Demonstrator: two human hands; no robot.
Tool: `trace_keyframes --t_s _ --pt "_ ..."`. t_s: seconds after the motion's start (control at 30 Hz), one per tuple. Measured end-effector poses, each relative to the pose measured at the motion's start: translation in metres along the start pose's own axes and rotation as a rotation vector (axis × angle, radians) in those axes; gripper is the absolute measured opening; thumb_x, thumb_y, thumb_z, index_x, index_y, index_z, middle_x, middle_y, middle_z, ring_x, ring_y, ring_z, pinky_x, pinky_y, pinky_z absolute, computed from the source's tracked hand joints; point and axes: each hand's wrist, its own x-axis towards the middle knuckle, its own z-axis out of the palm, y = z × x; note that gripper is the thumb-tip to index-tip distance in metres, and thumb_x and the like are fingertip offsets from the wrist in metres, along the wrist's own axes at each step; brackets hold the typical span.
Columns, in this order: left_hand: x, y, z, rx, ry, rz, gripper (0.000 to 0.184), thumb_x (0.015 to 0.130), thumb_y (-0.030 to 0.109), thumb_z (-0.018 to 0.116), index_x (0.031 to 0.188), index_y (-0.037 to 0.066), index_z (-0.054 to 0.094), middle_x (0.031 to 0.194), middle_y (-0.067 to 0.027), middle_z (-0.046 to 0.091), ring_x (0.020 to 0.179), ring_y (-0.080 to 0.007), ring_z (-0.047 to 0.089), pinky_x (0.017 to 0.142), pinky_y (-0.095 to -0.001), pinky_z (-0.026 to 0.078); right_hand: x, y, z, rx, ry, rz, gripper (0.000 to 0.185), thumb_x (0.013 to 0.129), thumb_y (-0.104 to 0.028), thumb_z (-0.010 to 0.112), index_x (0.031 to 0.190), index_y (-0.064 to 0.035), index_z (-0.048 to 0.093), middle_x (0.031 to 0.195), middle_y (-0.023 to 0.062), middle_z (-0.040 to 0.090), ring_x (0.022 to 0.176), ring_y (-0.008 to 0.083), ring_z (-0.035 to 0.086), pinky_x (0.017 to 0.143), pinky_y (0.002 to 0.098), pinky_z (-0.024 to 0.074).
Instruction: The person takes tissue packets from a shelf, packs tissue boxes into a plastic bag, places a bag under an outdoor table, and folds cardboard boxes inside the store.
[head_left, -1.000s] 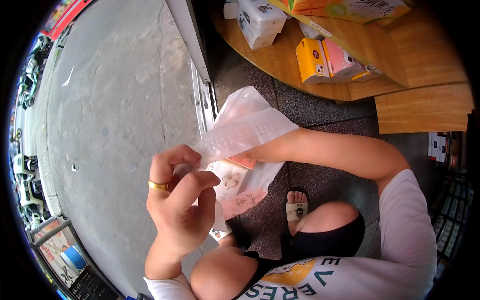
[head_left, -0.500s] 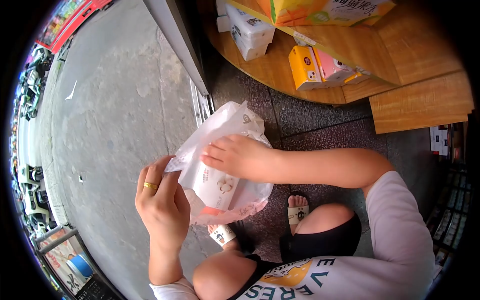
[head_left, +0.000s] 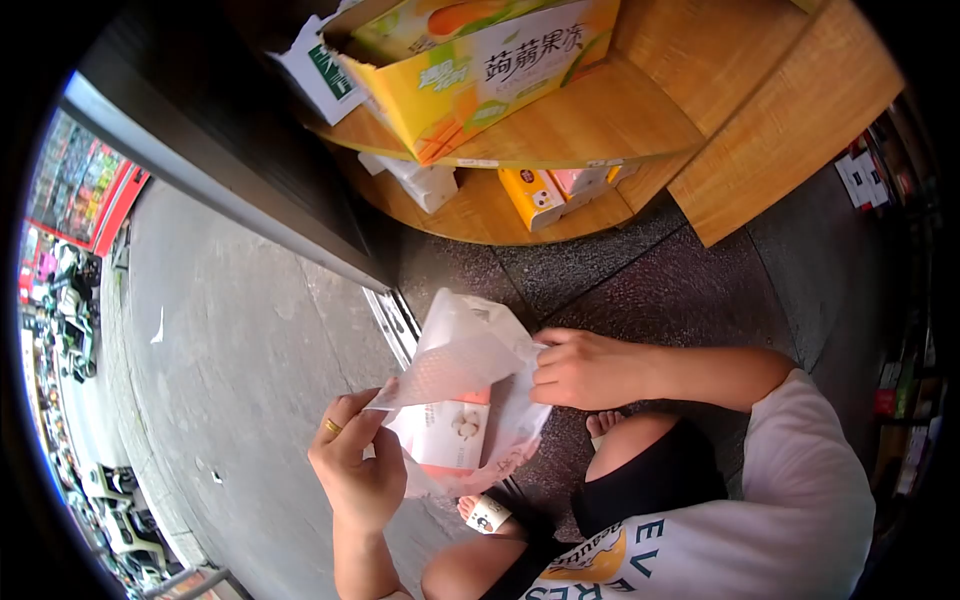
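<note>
A translucent white plastic bag (head_left: 470, 345) with pink print near its bottom hangs open between my hands. Inside it lies a white and coral tissue pack (head_left: 455, 432) with a cotton-flower picture. My left hand (head_left: 362, 455), with a gold ring, pinches the left edge of the bag's mouth between thumb and fingers. On the other side, my right hand (head_left: 590, 370) has its fingers curled over the bag's right rim. Neither hand touches the pack.
Ahead is a rounded wooden shelf (head_left: 640, 110) with a yellow carton (head_left: 490, 80) on top and yellow and pink packs (head_left: 535, 195) below. A metal door frame (head_left: 230, 180) and floor track (head_left: 392, 325) run at the left. Parked scooters (head_left: 75, 310) stand far left.
My right hand has moved from inside the bag to its right rim. My left hand still pinches the left edge. The view has tilted up, showing more of the shelf.
</note>
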Motion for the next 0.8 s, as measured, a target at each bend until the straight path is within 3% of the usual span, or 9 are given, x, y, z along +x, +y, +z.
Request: trace_keyframes --t_s 0.03,0.07,0.13,0.23,0.27,0.37,0.63,0.77,0.8 --pt "0.007 0.007 0.003 -0.008 -0.001 0.097 0.028 0.057 -0.015 0.045 0.078 -0.004 0.06 0.08 -0.012 0.061 0.063 -0.0211 0.055 0.056 -0.0265 0.043 -0.01 -0.003 -0.004 0.119 0.093 0.021 0.003 0.068 -0.008 0.055 0.065 -0.0065 0.054 0.065 0.0029 0.052 0.067 0.0179 0.055 0.07 0.0325 0.048" --pt "0.016 0.014 0.006 -0.022 -0.014 0.144 0.028 0.057 -0.015 0.046 0.079 -0.004 0.06 0.079 -0.0119 0.06 0.064 -0.0226 0.055 0.058 -0.0277 0.044 -0.019 -0.007 -0.013 0.115 0.102 0.025 0.003 0.068 -0.008 0.055 0.065 -0.0065 0.054 0.065 0.0029 0.052 0.067 0.0179 0.055 0.07 0.0325 0.048" --pt "0.035 0.027 0.015 -0.059 -0.092 0.192 0.03 0.06 -0.014 0.046 0.083 -0.002 0.061 0.082 -0.0131 0.06 0.068 -0.0264 0.057 0.061 -0.0299 0.046 -0.038 -0.017 -0.035 0.142 0.305 0.139 0.003 0.066 -0.008 0.057 0.068 -0.0066 0.054 0.063 0.004 0.05 0.063 0.0187 0.054 0.053 0.0296 0.0454" --pt "0.062 0.046 0.04 -0.192 -0.223 0.23 0.031 0.062 -0.012 0.047 0.086 -0.001 0.062 0.085 -0.0144 0.06 0.071 -0.0289 0.058 0.063 -0.0304 0.047 -0.07 -0.024 -0.053 0.041 0.302 0.261 0.011 0.061 -0.006 0.061 0.072 -0.006 0.057 0.064 0.004 0.052 0.061 0.0199 0.054 0.054 0.0301 0.0458" --pt "0.068 0.055 0.05 -0.214 -0.243 0.227 0.033 0.062 -0.014 0.043 0.086 -0.002 0.062 0.08 -0.0134 0.061 0.069 -0.0231 0.059 0.064 -0.0265 0.046 -0.079 -0.027 -0.055 0.038 0.306 0.262 0.011 0.061 -0.006 0.061 0.072 -0.006 0.057 0.064 0.004 0.052 0.061 0.0199 0.054 0.054 0.0301 0.0458" --pt "0.081 0.068 0.081 -0.292 -0.333 0.302 0.035 0.063 -0.014 0.044 0.089 -0.001 0.062 0.08 -0.0141 0.061 0.072 -0.0235 0.059 0.065 -0.0276 0.046 -0.094 -0.033 -0.054 0.099 0.351 0.341 0.013 0.059 -0.004 0.061 0.072 -0.0051 0.058 0.065 0.0049 0.055 0.061 0.0202 0.055 0.054 0.0303 0.0459" --pt "0.083 0.073 0.088 -0.365 -0.303 0.287 0.033 0.063 -0.012 0.046 0.09 -0.004 0.062 0.081 -0.0161 0.06 0.06 -0.0242 0.057 0.06 -0.0271 0.045 -0.099 -0.033 -0.06 0.186 0.227 0.492 0.013 0.06 -0.002 0.062 0.073 -0.0031 0.06 0.069 0.0079 0.058 0.064 0.0241 0.057 0.058 0.034 0.0467" --pt "0.081 0.053 0.113 -0.229 -0.207 0.357 0.034 0.06 -0.011 0.046 0.089 -0.003 0.062 0.082 -0.0169 0.059 0.075 -0.0291 0.056 0.069 -0.0329 0.046 -0.069 -0.025 -0.058 0.357 0.192 0.483 0.01 0.065 -0.002 0.06 0.075 -0.003 0.062 0.077 0.0107 0.06 0.071 0.0265 0.059 0.064 0.0343 0.048" --pt "0.079 0.044 0.125 -0.1 -0.25 0.343 0.035 0.059 -0.009 0.048 0.091 -0.002 0.062 0.084 -0.0158 0.059 0.081 -0.0308 0.053 0.074 -0.035 0.045 -0.058 -0.025 -0.058 0.433 0.188 0.511 0.013 0.068 -0.003 0.059 0.08 -0.001 0.062 0.086 0.0132 0.06 0.081 0.0267 0.059 0.072 0.0325 0.0474"
